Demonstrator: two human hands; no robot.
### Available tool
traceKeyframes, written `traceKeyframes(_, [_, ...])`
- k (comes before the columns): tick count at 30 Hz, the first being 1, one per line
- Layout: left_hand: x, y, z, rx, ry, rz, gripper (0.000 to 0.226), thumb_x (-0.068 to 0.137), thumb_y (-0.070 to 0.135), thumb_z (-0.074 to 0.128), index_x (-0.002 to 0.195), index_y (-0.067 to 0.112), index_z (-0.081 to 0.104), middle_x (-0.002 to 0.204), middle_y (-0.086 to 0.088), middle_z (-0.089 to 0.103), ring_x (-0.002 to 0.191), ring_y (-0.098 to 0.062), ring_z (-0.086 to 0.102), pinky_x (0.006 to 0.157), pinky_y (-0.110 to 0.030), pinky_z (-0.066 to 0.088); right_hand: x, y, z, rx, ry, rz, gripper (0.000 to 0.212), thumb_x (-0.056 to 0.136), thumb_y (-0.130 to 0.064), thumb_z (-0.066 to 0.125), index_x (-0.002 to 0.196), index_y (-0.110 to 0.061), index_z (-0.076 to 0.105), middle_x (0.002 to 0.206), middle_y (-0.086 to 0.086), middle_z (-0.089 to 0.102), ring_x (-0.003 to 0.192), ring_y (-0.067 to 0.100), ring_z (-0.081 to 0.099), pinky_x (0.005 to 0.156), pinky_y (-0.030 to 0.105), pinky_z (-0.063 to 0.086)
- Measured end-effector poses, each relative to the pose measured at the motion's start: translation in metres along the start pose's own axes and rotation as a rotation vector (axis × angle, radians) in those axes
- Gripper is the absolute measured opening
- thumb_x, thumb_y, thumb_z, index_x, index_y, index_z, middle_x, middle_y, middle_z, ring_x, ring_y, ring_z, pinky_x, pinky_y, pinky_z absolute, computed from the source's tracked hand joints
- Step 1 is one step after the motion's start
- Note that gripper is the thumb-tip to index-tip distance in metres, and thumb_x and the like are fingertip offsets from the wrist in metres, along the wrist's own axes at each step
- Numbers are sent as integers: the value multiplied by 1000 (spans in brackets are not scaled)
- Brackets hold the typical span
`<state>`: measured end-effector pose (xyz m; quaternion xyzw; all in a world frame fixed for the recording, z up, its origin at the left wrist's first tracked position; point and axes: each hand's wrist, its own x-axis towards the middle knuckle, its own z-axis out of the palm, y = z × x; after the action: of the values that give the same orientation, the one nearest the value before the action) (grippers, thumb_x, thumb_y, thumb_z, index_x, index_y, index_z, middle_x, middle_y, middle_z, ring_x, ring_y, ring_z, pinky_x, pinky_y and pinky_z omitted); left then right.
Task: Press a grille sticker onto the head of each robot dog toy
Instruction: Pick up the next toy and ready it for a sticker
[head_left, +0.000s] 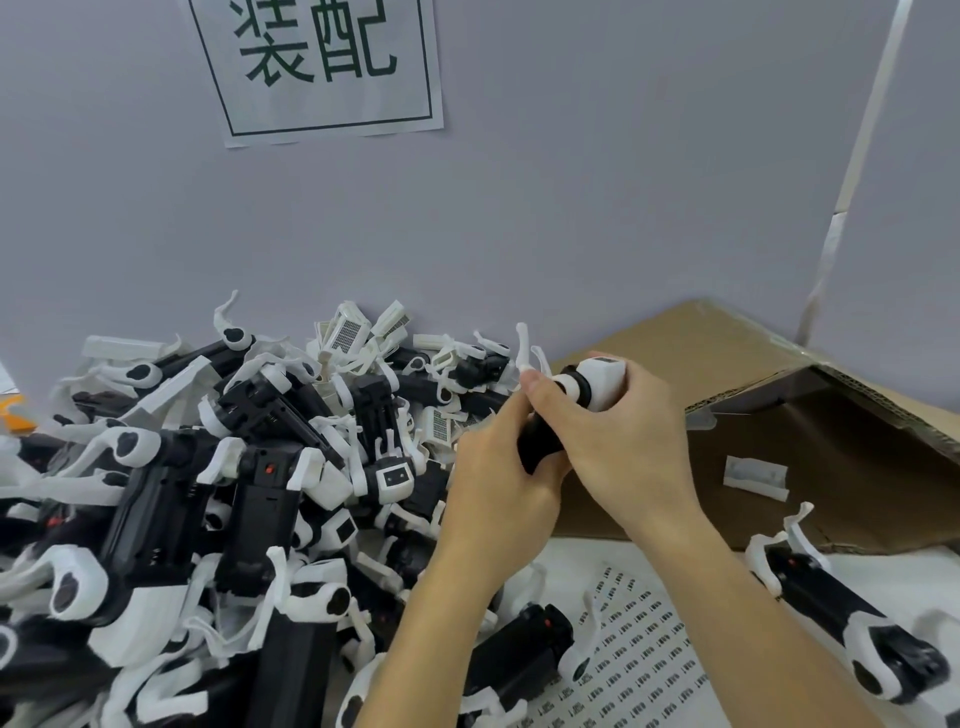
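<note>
Head view: both hands are up over the table's right half, working one dog (582, 400). The right hand (623, 436) wraps its white head end, fingers curled round it; the left hand (498, 467) grips the black body from below, thumb tip pinching near the neck. Whether a grille sticker is on this head yet, I cannot tell; the fingers cover it. Progress looks early to middling, I'd judge: a big pile (208, 493) of black-and-white dogs fills the left, a few heads there showing dotted grilles (347, 332), many turned away. The sticker sheet (639, 654) lies below the hands, most rows full. One more dog (852, 618) lies at the right, beside a cardboard box (831, 415).
</note>
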<state>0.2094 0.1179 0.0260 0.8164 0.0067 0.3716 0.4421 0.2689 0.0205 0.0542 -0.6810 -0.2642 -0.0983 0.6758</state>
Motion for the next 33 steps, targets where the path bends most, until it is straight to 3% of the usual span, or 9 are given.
traceKeyframes(5, [0,3,-4,9,-23,16,38,82,12,63,117,25,64,90,13,73,87,-6,69,73,-21,54,2,5,2,164,76,55,32,65,-42,91,84,-26,71,76,-9,74,72,11,73,69,32,62])
traceKeyframes(9, [2,3,-5,49,-24,46,37,87,8,69,117,29,64,91,18,72,88,-4,68,72,-16,51,2,3,1,341,57,104,54,53,-46,90,96,-19,74,76,-7,76,74,13,76,63,25,60])
traceKeyframes(13, [2,1,-8,45,-3,25,35,87,6,71,115,25,65,89,16,73,86,-4,68,71,-16,52,1,4,-1,331,-83,104,45,67,-34,88,107,-21,70,81,-9,75,80,10,75,64,19,58])
traceKeyframes(17, [2,-3,-10,40,53,-16,29,88,6,72,103,31,67,89,20,69,84,3,63,71,-10,46,3,6,-7,334,-363,182,83,58,-42,92,131,-28,56,113,-4,73,102,11,72,84,28,58])
traceKeyframes(20, [6,-2,-17,-131,178,-128,24,93,9,68,109,26,71,94,7,76,90,-6,70,75,-20,55,7,5,-16,212,-403,209,107,56,-58,84,150,-34,41,135,-6,63,117,8,65,104,38,51])
traceKeyframes(23, [9,-2,-22,-409,282,-339,23,102,10,55,118,21,66,94,4,78,89,-12,75,77,-31,60,7,5,-20,-31,-401,186,65,73,-61,67,134,-41,56,126,-17,65,109,-6,63,105,37,51])
traceKeyframes(26, [11,-2,-27,-824,331,-513,27,107,16,43,116,6,67,98,-10,75,90,-23,72,86,-41,57,10,11,-19,-82,-385,193,23,101,-41,54,120,-38,66,114,-18,70,105,-2,66,104,38,51])
traceKeyframes(29, [11,-1,-32,-1087,355,-561,35,93,38,60,108,8,71,78,-6,66,66,-16,64,64,-32,54,11,12,-18,-87,-380,253,26,108,-24,45,109,-33,69,103,-8,73,87,1,71,81,25,57])
traceKeyframes(33, [12,1,-32,-1219,383,-517,17,77,31,69,81,17,80,72,-1,65,61,-12,64,67,-32,52,8,14,-19,-33,-577,352,21,102,-10,55,112,-22,67,102,9,75,89,14,75,72,26,58])
